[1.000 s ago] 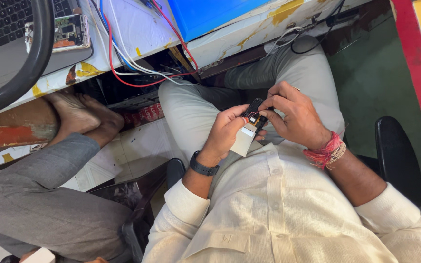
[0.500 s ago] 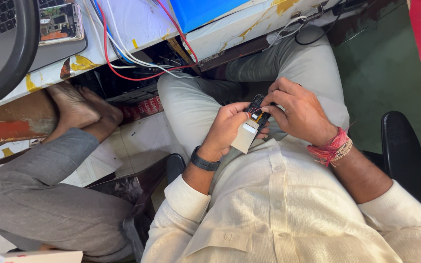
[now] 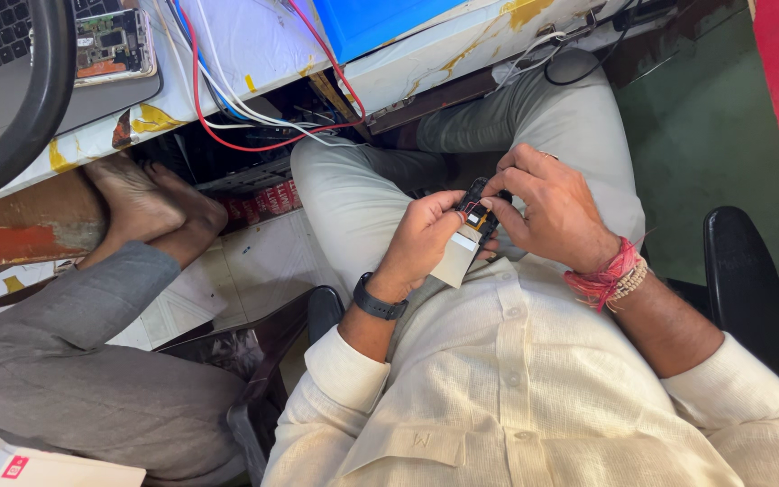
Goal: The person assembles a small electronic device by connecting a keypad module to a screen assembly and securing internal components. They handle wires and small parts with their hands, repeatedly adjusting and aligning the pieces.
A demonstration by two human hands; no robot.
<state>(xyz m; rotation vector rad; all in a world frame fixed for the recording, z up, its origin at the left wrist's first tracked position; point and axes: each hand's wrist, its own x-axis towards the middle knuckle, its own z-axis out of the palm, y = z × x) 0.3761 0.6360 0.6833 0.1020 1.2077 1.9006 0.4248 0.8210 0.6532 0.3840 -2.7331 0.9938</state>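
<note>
Nearest the camera, a cream shirt point(image 3: 534, 406) fills the lower frame, and just beyond its collar a small opened phone assembly point(image 3: 469, 236) is held over the lap. The left hand point(image 3: 421, 242) is closed around its pale lower half, with a dark wristband point(image 3: 379, 302) on the wrist. The right hand point(image 3: 552, 209) is curled over the dark upper end, fingertips pinched on a tiny part there; what exactly is pinched cannot be told. Compared with the earlier views, both hands are seen almost unmoved on the assembly, so the fine work at its top end appears to be continuing rather than finished. The main difference is in the view itself, which has drifted slightly, so that more of the black chair point(image 3: 743, 280) at the right is shown. Farther left, another person's bare feet point(image 3: 151, 206) rest by the floor, unchanged. Farthest off, red and white cables point(image 3: 254, 108) hang from the tabletop point(image 3: 444, 54), where a laptop point(image 3: 11, 54) and a bare circuit board point(image 3: 112, 43) lie
</note>
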